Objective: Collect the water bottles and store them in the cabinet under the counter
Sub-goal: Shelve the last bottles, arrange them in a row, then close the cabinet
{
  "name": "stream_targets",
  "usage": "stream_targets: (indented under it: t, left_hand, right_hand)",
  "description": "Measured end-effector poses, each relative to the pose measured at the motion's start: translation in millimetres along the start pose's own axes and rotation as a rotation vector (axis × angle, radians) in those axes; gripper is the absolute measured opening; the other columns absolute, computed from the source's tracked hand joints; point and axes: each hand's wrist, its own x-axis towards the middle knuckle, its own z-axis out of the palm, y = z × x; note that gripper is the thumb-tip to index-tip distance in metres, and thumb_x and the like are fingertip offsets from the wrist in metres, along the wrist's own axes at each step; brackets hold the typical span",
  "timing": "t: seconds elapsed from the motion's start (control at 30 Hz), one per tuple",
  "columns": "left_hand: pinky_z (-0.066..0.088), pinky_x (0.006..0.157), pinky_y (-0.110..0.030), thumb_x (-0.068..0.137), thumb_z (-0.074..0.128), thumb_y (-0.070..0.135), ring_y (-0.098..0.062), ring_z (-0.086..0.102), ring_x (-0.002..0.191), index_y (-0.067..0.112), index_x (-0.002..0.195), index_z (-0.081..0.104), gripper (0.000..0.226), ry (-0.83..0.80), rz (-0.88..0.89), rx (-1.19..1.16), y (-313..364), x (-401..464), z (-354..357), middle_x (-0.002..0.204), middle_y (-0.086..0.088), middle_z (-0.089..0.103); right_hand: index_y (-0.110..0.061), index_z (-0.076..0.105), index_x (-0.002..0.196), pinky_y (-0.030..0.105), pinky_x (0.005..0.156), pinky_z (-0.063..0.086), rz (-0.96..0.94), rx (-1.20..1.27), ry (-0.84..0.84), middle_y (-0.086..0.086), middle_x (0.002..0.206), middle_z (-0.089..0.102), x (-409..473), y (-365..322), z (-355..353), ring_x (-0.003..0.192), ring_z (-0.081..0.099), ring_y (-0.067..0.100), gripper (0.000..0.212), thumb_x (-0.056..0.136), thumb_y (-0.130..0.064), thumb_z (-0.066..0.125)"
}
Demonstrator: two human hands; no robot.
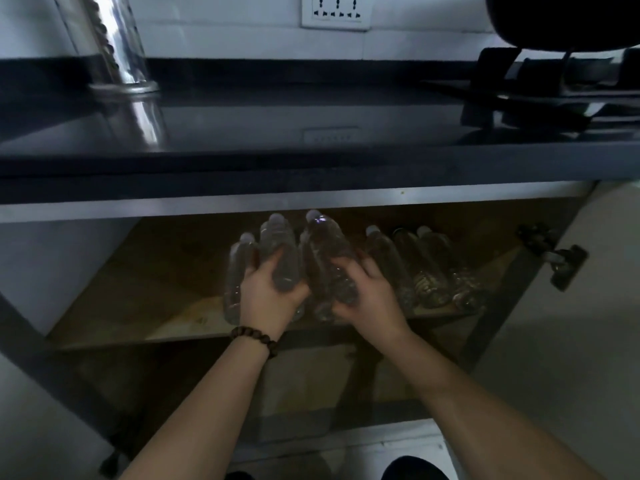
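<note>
Dim open cabinet shelf under the dark table. Left hand grips one water bottle, right hand grips another, both nosed caps-first toward 12 o'clock. Best laid flat, tight against the stored bottles at 3 o'clock. Door hinge sits further right; metal flask stands up top.

— Bench? 
— Dark, glossy, mirror-smooth, like polished stone. 
— Water bottles? 
— Clear thin plastic, ribbed, faintly shiny. 
— Cabinet shelf? 
— Bare brown wood, matt, stained. 
— Pipe at the back? 
— Bright polished metal. 
— Bracelet? 
— Dull wooden-looking beads.
</note>
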Motion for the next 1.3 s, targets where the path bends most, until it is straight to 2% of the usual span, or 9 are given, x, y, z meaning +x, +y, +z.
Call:
stream_targets:
  t: [0.17,0.3,0.5,0.73,0.8,0.9,1.07,1.23,1.3]
  left_hand:
    - [0.041,0.097,-0.025,0.080,0.075,0.027,-0.005,0.045,0.114,0.035,0.137,0.046,0.064,-0.096,0.063,-0.177,38,-14,53,0.136,0.004,0.042]
    - [0.037,0.105,-0.027,0.083,0.073,0.029,-0.016,0.044,0.128,0.034,0.142,0.041,0.067,-0.231,0.103,-0.188,74,-15,101,0.148,-0.002,0.031]
    - [0.039,0.109,-0.038,0.084,0.070,0.028,-0.025,0.045,0.126,0.028,0.138,0.045,0.059,-0.317,0.146,-0.084,103,-16,166,0.141,-0.008,0.039]
    - [0.036,0.110,-0.039,0.090,0.056,0.032,-0.032,0.040,0.130,0.027,0.148,0.027,0.065,-0.440,0.189,0.062,103,-1,180,0.155,-0.017,0.018]
    - [0.045,0.100,-0.034,0.086,0.055,0.040,-0.026,0.051,0.121,0.030,0.148,0.020,0.072,-0.473,0.199,0.027,98,3,178,0.151,-0.012,0.030]
    - [0.048,0.085,-0.027,0.085,0.058,0.038,-0.018,0.061,0.107,0.034,0.148,0.013,0.077,-0.511,0.146,-0.142,94,9,165,0.124,0.000,0.058]
    - [0.051,0.093,-0.036,0.084,0.061,0.030,-0.020,0.060,0.111,0.037,0.146,0.028,0.070,-0.592,0.230,-0.120,80,13,128,0.123,-0.002,0.061]
    - [0.017,0.116,-0.056,0.083,0.055,0.057,-0.028,0.021,0.144,0.039,0.147,0.024,0.074,-0.193,0.272,0.438,19,23,49,0.156,-0.001,0.025]
    - [-0.002,0.117,-0.058,0.080,0.048,0.072,-0.028,0.005,0.148,0.043,0.149,0.011,0.084,-0.238,0.235,0.619,-6,21,27,0.161,-0.002,0.010]
  right_hand:
    - [-0.039,0.043,0.133,0.030,0.105,0.042,0.139,-0.051,0.077,-0.004,0.148,0.033,-15,55,-58,0.133,0.041,0.017,0.067,0.079,-0.020,0.076]
    - [-0.027,0.044,0.139,0.040,0.110,0.038,0.262,-0.141,0.024,0.006,0.144,0.036,-18,91,-98,0.131,0.042,0.026,0.069,0.079,-0.015,0.075]
    - [-0.023,0.037,0.145,0.037,0.113,0.027,0.147,-0.427,-0.073,0.012,0.151,0.033,-11,106,-113,0.135,0.031,0.034,0.065,0.086,-0.009,0.059]
    - [-0.037,0.001,0.151,0.054,0.119,0.004,0.117,-0.549,-0.199,0.004,0.158,0.020,-4,93,-124,0.146,0.010,0.025,0.089,0.085,-0.034,0.061]
    - [-0.041,-0.006,0.150,0.057,0.118,0.000,0.092,-0.528,-0.249,0.000,0.160,0.013,-2,87,-121,0.148,0.003,0.023,0.092,0.085,-0.040,0.060]
    - [-0.039,0.012,0.149,0.057,0.116,0.006,0.090,-0.563,-0.206,-0.001,0.152,0.033,-1,87,-112,0.143,0.020,0.025,0.085,0.082,-0.045,0.062]
    - [-0.035,0.024,0.148,0.053,0.114,0.016,0.082,-0.620,-0.121,-0.003,0.144,0.044,-4,88,-105,0.137,0.031,0.026,0.082,0.079,-0.048,0.065]
    - [-0.037,0.023,0.148,0.052,0.111,0.022,0.055,-0.639,-0.058,-0.003,0.142,0.047,-6,95,-99,0.134,0.033,0.027,0.082,0.078,-0.058,0.061]
    - [-0.039,0.020,0.148,0.051,0.111,0.022,0.068,-0.647,-0.042,-0.005,0.144,0.046,-6,96,-97,0.135,0.031,0.025,0.083,0.078,-0.059,0.060]
